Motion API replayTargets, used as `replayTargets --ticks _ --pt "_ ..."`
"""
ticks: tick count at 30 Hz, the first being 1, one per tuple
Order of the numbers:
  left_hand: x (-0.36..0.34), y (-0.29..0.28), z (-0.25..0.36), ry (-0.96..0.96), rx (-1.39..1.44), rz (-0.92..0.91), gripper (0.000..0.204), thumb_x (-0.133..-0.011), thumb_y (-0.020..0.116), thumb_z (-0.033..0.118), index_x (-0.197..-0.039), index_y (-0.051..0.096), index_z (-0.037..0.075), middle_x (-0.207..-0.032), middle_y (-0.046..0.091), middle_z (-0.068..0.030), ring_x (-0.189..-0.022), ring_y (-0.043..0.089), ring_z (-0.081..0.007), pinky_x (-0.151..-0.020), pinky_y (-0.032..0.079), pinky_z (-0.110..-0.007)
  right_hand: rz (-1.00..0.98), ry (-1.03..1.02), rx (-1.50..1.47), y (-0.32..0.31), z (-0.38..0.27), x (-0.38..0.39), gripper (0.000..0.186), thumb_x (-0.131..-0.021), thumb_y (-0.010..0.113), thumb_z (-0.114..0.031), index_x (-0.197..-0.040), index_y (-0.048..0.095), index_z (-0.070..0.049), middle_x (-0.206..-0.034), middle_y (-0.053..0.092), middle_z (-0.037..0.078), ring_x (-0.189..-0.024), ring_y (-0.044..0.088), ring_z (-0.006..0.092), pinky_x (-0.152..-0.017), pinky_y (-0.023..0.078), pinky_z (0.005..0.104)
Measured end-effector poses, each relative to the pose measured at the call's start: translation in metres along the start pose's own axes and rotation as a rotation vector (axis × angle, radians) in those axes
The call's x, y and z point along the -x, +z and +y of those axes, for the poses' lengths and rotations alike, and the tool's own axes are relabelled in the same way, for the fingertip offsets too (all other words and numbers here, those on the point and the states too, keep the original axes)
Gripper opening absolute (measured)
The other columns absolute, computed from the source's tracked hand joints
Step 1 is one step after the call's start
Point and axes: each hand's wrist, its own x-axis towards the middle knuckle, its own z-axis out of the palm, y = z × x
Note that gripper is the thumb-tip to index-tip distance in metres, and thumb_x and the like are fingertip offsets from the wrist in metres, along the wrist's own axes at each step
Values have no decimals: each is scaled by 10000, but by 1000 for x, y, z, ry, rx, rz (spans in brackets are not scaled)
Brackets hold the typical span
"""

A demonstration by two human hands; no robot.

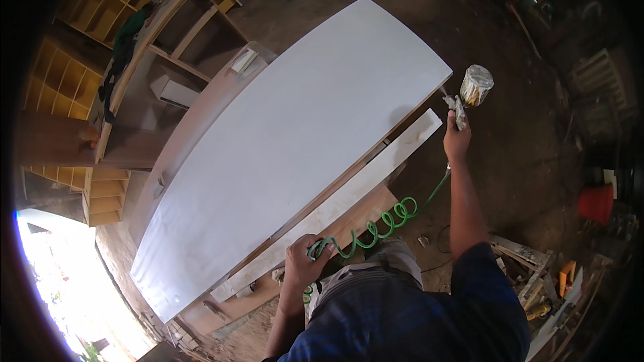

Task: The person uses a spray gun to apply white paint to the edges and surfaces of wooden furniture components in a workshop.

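My right hand (457,135) grips a spray gun (455,106) with a paint-smeared metal cup (477,85) on it, just off the right end of a large white panel (288,154); a faint spray shows at its nozzle. My left hand (306,261) is closed on a coiled green air hose (376,228), which runs up toward my right forearm and the gun. A narrow white board (329,201) lies along the panel's near edge on wooden boards (372,204). A pinkish-brown surface (171,147) shows behind the panel's far curved edge.
Open wooden cabinet frames (161,80) and yellow shelving units (100,0) stand at the left. A bright opening (54,268) is at lower left. Scrap wood (537,268) lies at lower right, near a red bucket (595,202). The dark floor (510,161) shows beyond the panel.
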Motion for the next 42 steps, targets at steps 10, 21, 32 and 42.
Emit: replayTargets --ticks 10,21,32,42 --pt "-17 11 22 -41 -48 -32 326 -866 828 291 -941 728 -9 -762 682 -136 -710 678 -249 -679 529 -364 65 168 32 -15 29 -53 531 -1044 630 -437 -1327 630 13 -1265 702 203 -1210 658 359 -994 497 430" --pt "-23 14 27 -17 -34 -39 281 -871 826 257 -921 728 -2 -727 667 -127 -671 658 -240 -649 514 -357 -342 258 -147 -21 -22 46 379 -1048 646 -253 -1333 634 -3 -1206 723 140 -1113 669 210 -973 511 360" --pt "-23 17 30 -34 -27 -11 296 -872 823 272 -919 723 -3 -716 648 -125 -657 631 -226 -640 501 -356 -194 83 -148 -2 6 -15 431 -1060 632 -301 -1318 636 44 -1208 725 138 -1112 658 202 -982 497 361" --pt "-19 18 26 -25 -29 -8 312 -873 816 280 -938 714 -7 -763 674 -151 -715 681 -292 -685 526 -379 -50 147 -48 -7 8 -57 481 -1060 622 -362 -1350 623 22 -1203 734 192 -1148 689 307 -977 504 396"
